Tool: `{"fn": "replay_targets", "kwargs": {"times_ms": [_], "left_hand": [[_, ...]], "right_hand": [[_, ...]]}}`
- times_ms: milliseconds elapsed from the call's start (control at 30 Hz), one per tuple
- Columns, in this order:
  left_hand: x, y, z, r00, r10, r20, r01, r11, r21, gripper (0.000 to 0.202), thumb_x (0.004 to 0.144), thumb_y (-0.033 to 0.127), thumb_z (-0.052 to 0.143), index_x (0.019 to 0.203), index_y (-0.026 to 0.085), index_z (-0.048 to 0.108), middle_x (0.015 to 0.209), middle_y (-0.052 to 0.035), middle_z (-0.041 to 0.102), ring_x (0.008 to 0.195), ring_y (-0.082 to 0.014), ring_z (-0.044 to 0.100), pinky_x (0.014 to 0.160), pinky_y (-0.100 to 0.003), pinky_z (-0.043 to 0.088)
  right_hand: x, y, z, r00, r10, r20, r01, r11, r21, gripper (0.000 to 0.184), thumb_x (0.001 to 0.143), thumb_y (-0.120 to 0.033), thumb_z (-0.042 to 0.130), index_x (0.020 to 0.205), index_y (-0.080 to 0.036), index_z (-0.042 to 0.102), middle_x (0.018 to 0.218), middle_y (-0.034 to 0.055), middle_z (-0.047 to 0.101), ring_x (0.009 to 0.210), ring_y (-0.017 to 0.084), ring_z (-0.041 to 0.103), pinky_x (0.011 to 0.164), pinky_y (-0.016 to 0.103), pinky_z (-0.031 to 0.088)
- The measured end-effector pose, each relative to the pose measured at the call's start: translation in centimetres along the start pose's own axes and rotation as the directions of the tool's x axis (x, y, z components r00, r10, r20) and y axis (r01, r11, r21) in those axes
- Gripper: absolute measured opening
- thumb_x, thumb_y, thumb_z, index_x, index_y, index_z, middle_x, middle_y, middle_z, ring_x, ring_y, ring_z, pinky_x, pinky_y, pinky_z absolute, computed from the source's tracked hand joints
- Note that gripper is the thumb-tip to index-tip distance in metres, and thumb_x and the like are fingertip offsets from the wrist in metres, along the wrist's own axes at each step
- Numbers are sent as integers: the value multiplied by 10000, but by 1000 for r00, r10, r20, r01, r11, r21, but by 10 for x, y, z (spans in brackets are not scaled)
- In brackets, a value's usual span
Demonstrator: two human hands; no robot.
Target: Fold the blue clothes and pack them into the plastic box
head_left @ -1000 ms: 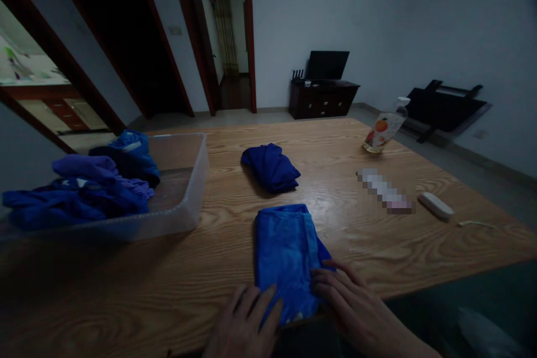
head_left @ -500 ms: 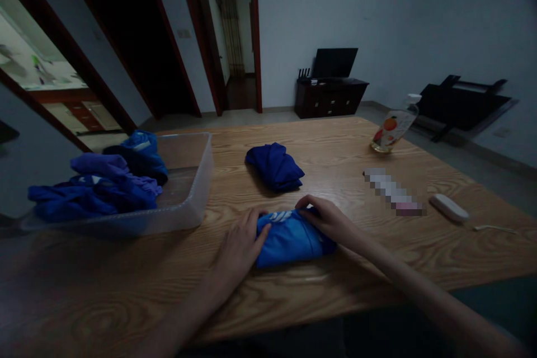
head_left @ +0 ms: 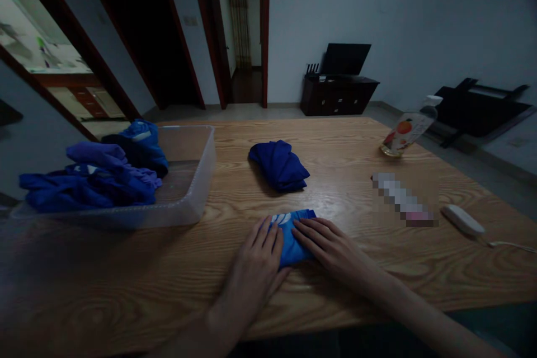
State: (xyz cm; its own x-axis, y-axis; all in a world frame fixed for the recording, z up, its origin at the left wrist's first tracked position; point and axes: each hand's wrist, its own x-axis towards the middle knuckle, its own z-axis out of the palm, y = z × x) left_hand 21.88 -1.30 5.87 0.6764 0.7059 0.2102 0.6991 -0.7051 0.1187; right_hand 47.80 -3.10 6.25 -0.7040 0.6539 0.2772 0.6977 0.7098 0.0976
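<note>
A folded bright blue garment [head_left: 292,243] with white marks near its far edge lies on the wooden table in front of me. My left hand [head_left: 258,251] rests on its left side, fingers stretched out. From the right, my right hand [head_left: 329,243] lies flat over the garment's other side, fingers extended. Both palms cover much of the cloth, so its side edges are hidden. Beyond it sits a folded dark blue garment [head_left: 279,165], which neither hand touches.
At the left stands a clear plastic bin [head_left: 205,179] holding several crumpled clothes [head_left: 92,179] in blue and purple. On the right are a bottle [head_left: 409,128] with fruit on its label, a blurred-out long item [head_left: 403,198] and a white oblong case [head_left: 464,221] with a cord.
My right hand has gone from gripping the garment's far right edge to lying flat on it. The right part has been folded in, so the bundle is narrower. My left hand lies further over it.
</note>
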Motion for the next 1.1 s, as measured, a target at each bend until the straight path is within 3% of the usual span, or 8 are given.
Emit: {"fn": "replay_targets", "kwargs": {"times_ms": [100,233,433,533,667,800,967,1100], "left_hand": [[-2,5,12,1000,9,-11,-8,996,91,521,1010,359,687,1462,107,625,1586,-246,576,1490,-421,538,1240,-589,440],[3,-5,-4,998,53,-34,-53,999,5,308,1033,118,562,1321,117,672,1410,-171,712,1330,-314,666,1202,-497,494],[20,-30,-15,985,-169,-19,154,934,-324,159,1070,187,561,1209,180,638,1224,-106,721,1193,-273,682,1108,-478,559],[35,-41,-7,963,-264,-48,222,886,-407,269,1104,243,546,1368,195,550,1331,-107,679,1247,-246,679,1075,-436,586],[46,-45,-3,991,-89,-99,73,985,-154,329,1090,177,554,1410,247,587,1527,-93,593,1398,-274,592,1139,-462,540],[36,-37,7,992,98,-79,-84,984,157,413,1096,159,504,1502,125,570,1491,-119,664,1395,-291,594,1273,-482,382],[16,-27,14,986,113,-127,-90,981,171,633,1111,420,512,1593,15,450,1635,-207,528,1524,-331,482,1309,-445,292],[27,-22,1,994,82,-67,-78,995,55,674,1011,574,669,1422,51,562,1348,-179,697,1258,-332,653,1138,-461,482]], "right_hand": [[2,2,5,997,-59,-56,58,998,-23,432,1021,-81,577,1450,-114,616,1502,173,679,1352,350,647,1190,570,473],[16,14,-5,995,19,-93,6,965,264,224,1073,-146,537,1246,-174,676,1236,126,777,1181,270,721,1199,539,467],[51,59,-18,961,177,214,-275,724,632,294,1067,-435,654,1286,-239,652,1165,65,781,995,231,751,875,353,588],[66,72,-10,972,151,178,-232,713,662,249,1086,-391,612,1273,-228,642,1212,84,755,1072,236,734,928,359,581],[67,67,3,994,110,5,-99,873,478,174,1093,-230,546,1221,-210,661,1262,143,696,1136,259,695,962,409,586],[47,42,9,999,41,-12,-38,983,180,292,1087,-147,497,1330,-192,652,1345,162,728,1212,312,689,1042,518,554],[17,14,17,999,49,-7,-49,998,32,819,1012,-574,658,1604,-54,436,1591,285,553,1437,427,560,1146,610,508],[13,26,34,992,17,-126,-23,999,-45,429,1027,-225,542,1441,-117,580,1279,207,761,1088,331,752,925,499,624]]}}
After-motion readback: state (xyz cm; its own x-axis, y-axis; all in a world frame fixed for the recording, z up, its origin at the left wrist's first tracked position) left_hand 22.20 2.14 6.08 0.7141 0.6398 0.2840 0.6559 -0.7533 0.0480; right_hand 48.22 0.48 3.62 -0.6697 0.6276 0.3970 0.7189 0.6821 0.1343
